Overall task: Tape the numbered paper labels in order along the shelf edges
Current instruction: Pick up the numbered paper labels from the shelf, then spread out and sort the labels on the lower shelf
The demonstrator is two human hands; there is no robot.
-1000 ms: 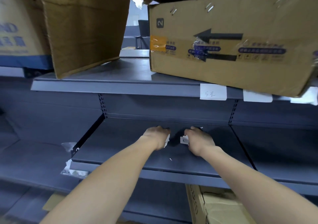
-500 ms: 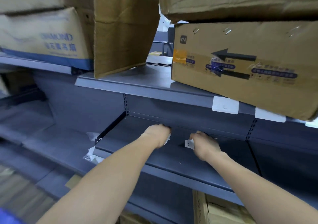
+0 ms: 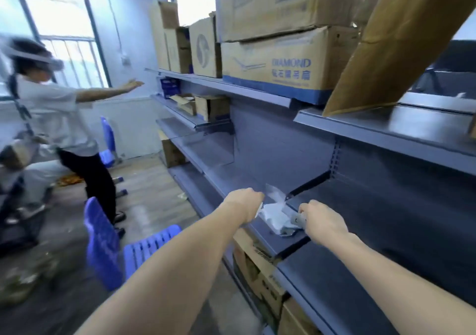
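Both hands are out over the middle grey shelf (image 3: pixel 386 221), at the joint where two shelf sections meet.

Left hand (image 3: pixel 244 206): fingers curled under and knuckles up. A white scrap (image 3: pixel 259 209) pokes out at the fingertip side, so the hand grips it. We can't tell if it's label or tape.

Right hand (image 3: pixel 323 221): curled, pinching a small pale paper label (image 3: pixel 298 221) with a dark mark on it. The mark is too blurred to read. The label sits just above the shelf surface near the front edge.

Between the hands, crumpled clear plastic (image 3: pixel 277 215) lies on the shelf. It looks to be touching the label side, but whether it really does isn't clear.

The shelf above carries a DIAMOND carton (image 3: pixel 278 69) with more cartons stacked on it. A loose cardboard sheet (image 3: pixel 386 46) leans beside that carton.

Below the shelf are cardboard boxes (image 3: pixel 257 265).

On the left, a blue plastic chair (image 3: pixel 123 247) is near our left arm. A second person (image 3: pixel 51 118) in a white top and headset stands well apart, with one arm stretched toward the far shelves.
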